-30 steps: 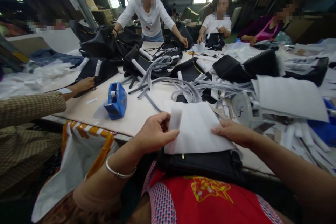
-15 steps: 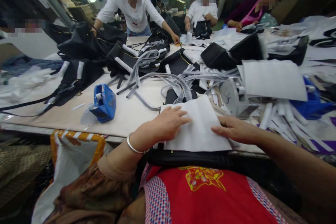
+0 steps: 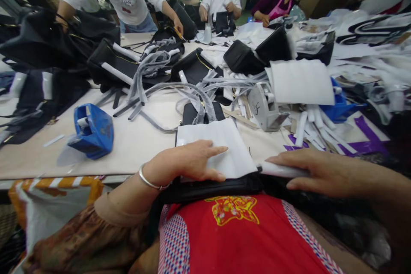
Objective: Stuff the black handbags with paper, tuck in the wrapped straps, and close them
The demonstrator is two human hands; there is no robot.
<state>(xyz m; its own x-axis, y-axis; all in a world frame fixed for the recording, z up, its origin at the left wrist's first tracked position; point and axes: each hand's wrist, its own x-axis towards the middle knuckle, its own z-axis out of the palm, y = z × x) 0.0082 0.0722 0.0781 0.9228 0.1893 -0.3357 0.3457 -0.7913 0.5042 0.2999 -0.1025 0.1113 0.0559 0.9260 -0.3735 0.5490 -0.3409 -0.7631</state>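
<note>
My left hand (image 3: 197,160) lies on a white foam sheet (image 3: 221,137), index finger stretched out and thumb apart. Under that sheet is a black bag (image 3: 212,189) at the table's front edge, against my red apron. The bag's upper part and clear-wrapped straps (image 3: 207,109) extend beyond the sheet. On the right, my right hand (image 3: 316,171) has its fingers over a white-wrapped bag handle (image 3: 279,170) and its thumb below. That handle reaches the bag's right corner. Part of it is hidden by the fingers.
A blue tape dispenser (image 3: 96,130) stands left, a grey one (image 3: 265,107) right. Behind the grey one lies a stack of white foam sheets (image 3: 302,83). White tubes and strips (image 3: 313,126) litter the right side. Black bags (image 3: 138,68) cover the far side, where several co-workers handle bags.
My right hand has left the sheet's right edge and moved right onto the white-wrapped handle. My left hand stays on the sheet, slightly lower. The view has shifted right.
</note>
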